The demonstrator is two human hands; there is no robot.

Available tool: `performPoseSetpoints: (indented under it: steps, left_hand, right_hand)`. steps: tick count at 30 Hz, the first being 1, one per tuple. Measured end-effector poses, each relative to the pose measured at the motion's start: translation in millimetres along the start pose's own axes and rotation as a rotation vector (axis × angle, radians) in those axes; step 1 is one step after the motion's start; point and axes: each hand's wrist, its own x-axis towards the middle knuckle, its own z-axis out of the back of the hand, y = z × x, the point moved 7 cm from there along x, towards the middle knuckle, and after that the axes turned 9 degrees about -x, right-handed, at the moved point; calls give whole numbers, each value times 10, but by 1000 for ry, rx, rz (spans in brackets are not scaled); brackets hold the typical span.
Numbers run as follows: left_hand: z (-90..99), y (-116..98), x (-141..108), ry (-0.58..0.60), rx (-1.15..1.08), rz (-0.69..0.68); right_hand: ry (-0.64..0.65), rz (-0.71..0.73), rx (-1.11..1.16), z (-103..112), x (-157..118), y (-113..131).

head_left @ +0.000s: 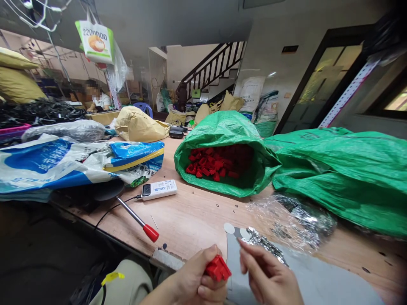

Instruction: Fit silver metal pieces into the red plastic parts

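My left hand (199, 279) is closed around a red plastic part (218, 268) with a stepped, blocky end that sticks out past my thumb. Just to its right, my right hand (269, 275) has thumb and forefinger brought together in a pinch; whatever is between them is too small to make out. Behind the right fingers, a heap of small shiny metal pieces (265, 242) lies on a grey sheet (321, 271). Farther back, a green woven sack (219, 127) lies with its mouth facing me, holding many red plastic parts (213, 163).
A lever with a red grip (150, 233) juts over the table edge at left, near a white power bank (159, 189) with a cable. A clear plastic bag (295, 222) of metal pieces lies before a second green sack (343, 173). A blue-white sack (79, 165) covers the left side.
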Motion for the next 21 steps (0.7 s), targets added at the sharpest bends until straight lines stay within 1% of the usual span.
performPoseSetpoints:
  steps: [2, 4, 7, 10, 12, 14, 17, 21]
  left_hand:
    - [-59, -32, -42, 45, -20, -44]
    - [-50, -45, -40, 47, -45, -53]
    - [35, -91, 12, 4, -135, -57]
    - [135, -210, 34, -73, -336, -127]
    - [175, -280, 15, -115, -463, -170]
    - [184, -322, -14, -141, -539, -195]
    - [164, -335, -43, -157, -539, -196]
    - [142, -335, -61, -140, -389, -197]
  right_hand:
    - [-46, -59, 38, 119, 83, -45]
    - [-25, -90, 76, 149, 129, -68]
    - [43, -120, 119, 61, 113, -89]
    - [107, -127, 125, -59, 74, -110]
    - [125, -124, 117, -93, 72, -130]
    - [128, -116, 101, -95, 86, -145]
    - [126, -97, 65, -78, 107, -145]
    - [117, -90, 28, -57, 114, -147]
